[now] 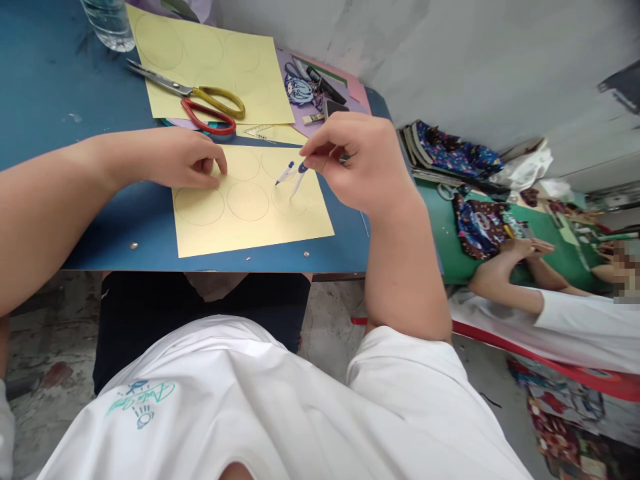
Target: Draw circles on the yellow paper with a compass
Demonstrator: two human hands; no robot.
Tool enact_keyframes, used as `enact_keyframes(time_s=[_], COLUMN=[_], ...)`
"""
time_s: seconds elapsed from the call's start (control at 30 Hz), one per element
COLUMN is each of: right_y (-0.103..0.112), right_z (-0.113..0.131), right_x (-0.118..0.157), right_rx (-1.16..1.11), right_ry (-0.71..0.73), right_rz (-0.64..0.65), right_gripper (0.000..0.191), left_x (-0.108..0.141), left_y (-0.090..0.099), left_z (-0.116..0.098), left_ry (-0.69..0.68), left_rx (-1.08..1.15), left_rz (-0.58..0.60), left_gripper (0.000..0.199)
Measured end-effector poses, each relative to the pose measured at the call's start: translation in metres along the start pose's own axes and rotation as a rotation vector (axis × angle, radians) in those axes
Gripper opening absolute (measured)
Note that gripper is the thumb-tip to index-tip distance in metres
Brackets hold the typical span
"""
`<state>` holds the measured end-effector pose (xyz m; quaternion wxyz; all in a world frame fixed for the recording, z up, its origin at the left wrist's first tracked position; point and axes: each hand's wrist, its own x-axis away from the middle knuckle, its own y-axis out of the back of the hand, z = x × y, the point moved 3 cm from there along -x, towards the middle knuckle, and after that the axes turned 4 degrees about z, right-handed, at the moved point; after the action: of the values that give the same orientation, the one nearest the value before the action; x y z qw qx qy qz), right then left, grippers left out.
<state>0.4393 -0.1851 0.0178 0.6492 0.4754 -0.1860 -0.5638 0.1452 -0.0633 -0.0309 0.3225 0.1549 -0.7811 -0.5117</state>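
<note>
In my right hand, thumb and fingers pinch the top of a drawing compass. Its two legs point down at the right part of a yellow paper sheet, where a faint circle shows. Several pencilled circles are drawn on this sheet. My left hand rests on the sheet's upper left edge with its fingers curled down; whether anything is under them is hidden. Beyond it lie scissors with a yellow and a red handle, partly on a second yellow sheet that also bears circles.
A clear set square lies between the sheets. Pens and a keyring sit on purple paper at the back. A water bottle stands at the far left. To the right, another person's arms rest at a green table.
</note>
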Motion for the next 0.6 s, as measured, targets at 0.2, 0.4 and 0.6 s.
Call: enact_keyframes(time_s=[0.2,0.4,0.6], right_y=[0.007,0.011,0.001], right_z=[-0.003,-0.005,0.006], right_x=[0.015,0.010,-0.011], right_rx=[-0.061,-0.167,-0.220], right_ry=[0.127,0.026,-0.013], right_rz=[-0.003,0.119,0.152], right_gripper=[0.014,0.011,0.008], left_x=[0.000,0.001,0.000], left_y=[0.000,-0.001,-0.003], left_z=[0.000,0.001,0.004], left_ry=[0.009,0.026,0.000], left_rx=[-0.004,-0.001,0.004], left_rz=[-0.004,0.007,-0.011], left_gripper=[0.053,0.054,0.054])
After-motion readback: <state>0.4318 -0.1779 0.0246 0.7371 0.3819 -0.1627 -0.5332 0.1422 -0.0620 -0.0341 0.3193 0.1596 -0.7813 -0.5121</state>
